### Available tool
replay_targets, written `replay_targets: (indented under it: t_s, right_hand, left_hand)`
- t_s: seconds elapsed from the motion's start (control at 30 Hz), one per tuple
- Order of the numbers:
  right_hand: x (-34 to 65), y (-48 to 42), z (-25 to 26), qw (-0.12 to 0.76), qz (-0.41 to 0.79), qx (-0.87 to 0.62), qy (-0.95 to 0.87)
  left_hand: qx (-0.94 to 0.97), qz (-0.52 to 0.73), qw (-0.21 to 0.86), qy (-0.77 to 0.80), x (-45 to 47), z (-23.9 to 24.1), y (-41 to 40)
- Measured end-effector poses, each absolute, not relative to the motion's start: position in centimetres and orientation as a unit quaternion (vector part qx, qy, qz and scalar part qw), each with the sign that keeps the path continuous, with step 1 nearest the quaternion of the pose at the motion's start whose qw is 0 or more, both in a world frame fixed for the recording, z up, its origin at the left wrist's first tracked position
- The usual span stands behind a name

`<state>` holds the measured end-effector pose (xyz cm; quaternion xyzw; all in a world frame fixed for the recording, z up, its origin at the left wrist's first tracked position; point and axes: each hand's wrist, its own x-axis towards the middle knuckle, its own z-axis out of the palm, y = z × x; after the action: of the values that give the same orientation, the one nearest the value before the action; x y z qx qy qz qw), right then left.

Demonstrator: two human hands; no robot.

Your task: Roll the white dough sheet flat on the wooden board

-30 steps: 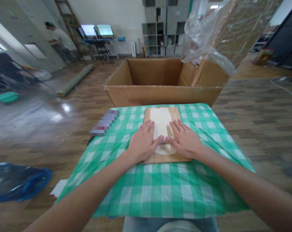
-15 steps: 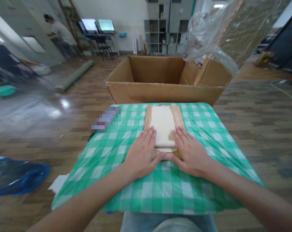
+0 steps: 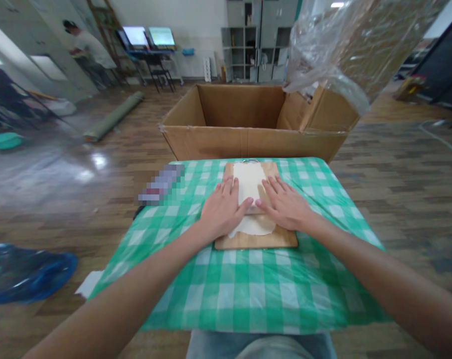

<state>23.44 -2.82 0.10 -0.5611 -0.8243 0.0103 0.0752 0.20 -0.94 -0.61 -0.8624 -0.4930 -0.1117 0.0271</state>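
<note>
Left hand (image 3: 223,209) and right hand (image 3: 284,205) flat, unclenched, on dough (image 3: 251,199), board (image 3: 255,240) edges bare, box (image 3: 248,142) just beyond

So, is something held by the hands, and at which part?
Nothing is gripped. The left hand and right hand lie flat on the pale sheet, one along each side edge, pressing it on the wooden board.

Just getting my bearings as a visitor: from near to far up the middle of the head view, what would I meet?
First the green-and-white checked tablecloth → rectangular light wooden board → big open brown cardboard box → grey cubby shelves at the back wall.
</note>
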Motion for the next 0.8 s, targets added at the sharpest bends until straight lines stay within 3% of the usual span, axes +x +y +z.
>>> replay_targets:
  t_s: [0.27,0.57,0.8]
  right_hand:
    - [23.2,-13.2,-0.3,0.1,-0.024,-0.498,-0.861]
    - [23.8,-0.9,0.2,0.06,0.078,-0.551,-0.829]
    - [23.8,2.3,-0.3,0.061,0.05,-0.569,-0.818]
  left_hand:
    - [-0.902,-0.133,0.015,-0.411,-2.5,-0.5,-10.7]
    - [-0.868,-0.06,-0.023,-0.492,0.7,0.1,0.7]
    - [-0.851,-0.08,-0.02,-0.518,1.3,-0.1,4.1]
